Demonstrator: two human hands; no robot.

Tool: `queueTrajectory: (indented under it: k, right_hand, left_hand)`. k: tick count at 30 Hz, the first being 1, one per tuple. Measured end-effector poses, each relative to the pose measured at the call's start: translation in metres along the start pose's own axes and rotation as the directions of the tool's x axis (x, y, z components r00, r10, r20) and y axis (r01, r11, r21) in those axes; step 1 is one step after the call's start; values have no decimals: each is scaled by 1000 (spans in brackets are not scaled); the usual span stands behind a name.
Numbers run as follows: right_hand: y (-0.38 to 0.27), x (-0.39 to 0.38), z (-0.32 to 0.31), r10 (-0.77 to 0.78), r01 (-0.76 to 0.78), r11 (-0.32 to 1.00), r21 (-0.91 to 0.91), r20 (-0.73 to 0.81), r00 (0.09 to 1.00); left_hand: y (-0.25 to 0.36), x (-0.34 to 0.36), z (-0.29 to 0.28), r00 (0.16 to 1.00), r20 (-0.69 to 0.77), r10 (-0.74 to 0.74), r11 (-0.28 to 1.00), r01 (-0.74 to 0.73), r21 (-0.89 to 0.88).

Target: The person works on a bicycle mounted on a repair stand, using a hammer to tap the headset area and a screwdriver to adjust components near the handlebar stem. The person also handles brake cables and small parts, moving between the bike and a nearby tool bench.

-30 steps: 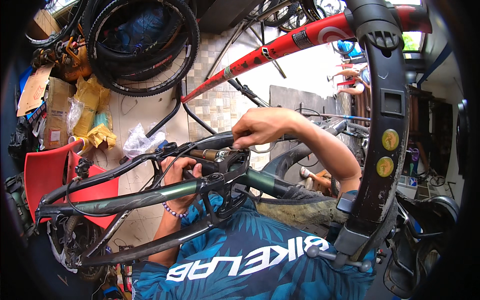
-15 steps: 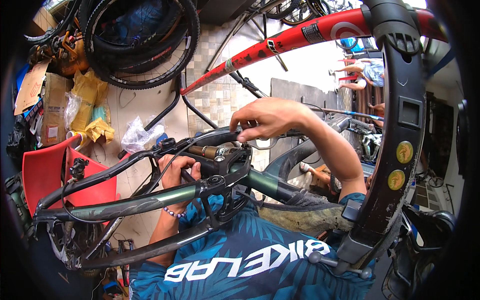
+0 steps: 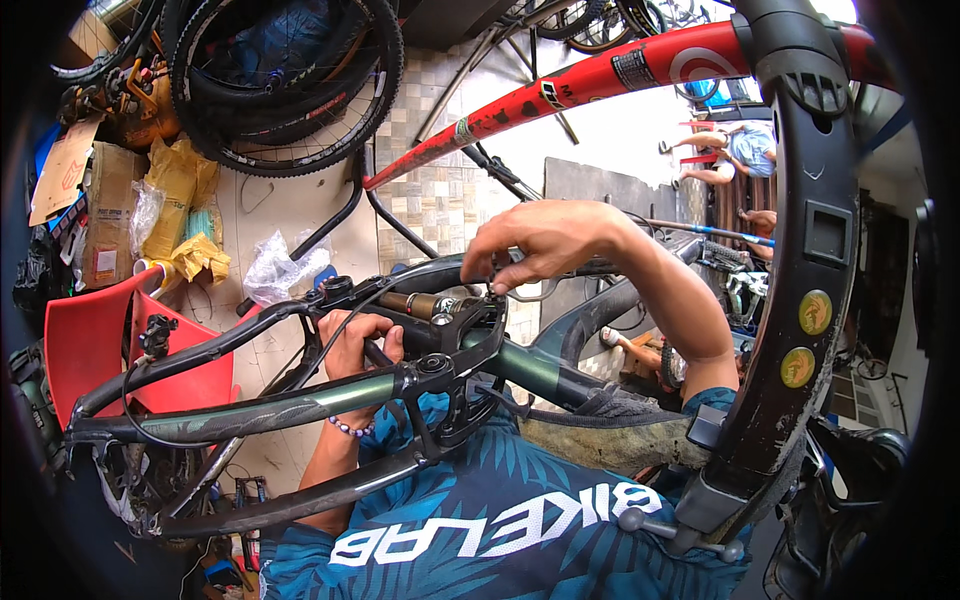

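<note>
A dark green and black mountain bike frame (image 3: 330, 395) is held up in front of me, with its rear shock (image 3: 418, 303) and black linkage (image 3: 480, 335) showing in the middle. My left hand (image 3: 352, 343), with a beaded bracelet at the wrist, reaches up behind the frame tube. Its fingers are curled beside the shock around a dark, rod-like part, mostly hidden. Over the top of the linkage, my right hand (image 3: 548, 243) bends down with thumb and fingers pinched together at the shock's end. Whatever small thing lies between those fingertips is too hidden to name.
A red stand tube (image 3: 590, 85) crosses above, joined to a thick black post (image 3: 800, 250) at right. Bike wheels (image 3: 285, 90), cardboard (image 3: 110, 205) and a red chair (image 3: 95, 345) fill the left. Clear plastic (image 3: 283, 268) lies on the floor. Another person (image 3: 745, 150) sits far right.
My right hand's fingertips have moved slightly right and down, from above the shock to the linkage, and pinched together. My left hand has stayed in place.
</note>
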State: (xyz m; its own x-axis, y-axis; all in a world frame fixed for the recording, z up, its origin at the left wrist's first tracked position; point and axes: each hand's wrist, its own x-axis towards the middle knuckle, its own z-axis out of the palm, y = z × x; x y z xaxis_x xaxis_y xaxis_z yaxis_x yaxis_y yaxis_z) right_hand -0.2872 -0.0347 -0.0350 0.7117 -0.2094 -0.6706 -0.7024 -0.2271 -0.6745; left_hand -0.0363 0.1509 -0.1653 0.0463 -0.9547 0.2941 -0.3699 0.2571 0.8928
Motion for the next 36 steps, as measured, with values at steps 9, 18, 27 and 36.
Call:
queueTrajectory:
  k: [9, 18, 27, 36]
  right_hand:
    - [4, 3, 8, 108, -117, 988, 97, 94, 990]
    - [5, -4, 2, 10, -18, 998, -61, -128, 992]
    - [15, -5, 6, 12, -17, 991, 133, 43, 999]
    - [-3, 2, 16, 175, -178, 970, -163, -32, 984]
  left_hand:
    - [-1, -1, 0, 1000, -4, -9, 1000, 9, -7]
    - [-2, -1, 0, 1000, -5, 0, 1000, 0, -2]
    - [-4, -3, 0, 1000, 5, -11, 1000, 11, -13]
    - [-3, -4, 1, 1000, -8, -23, 1000, 23, -5]
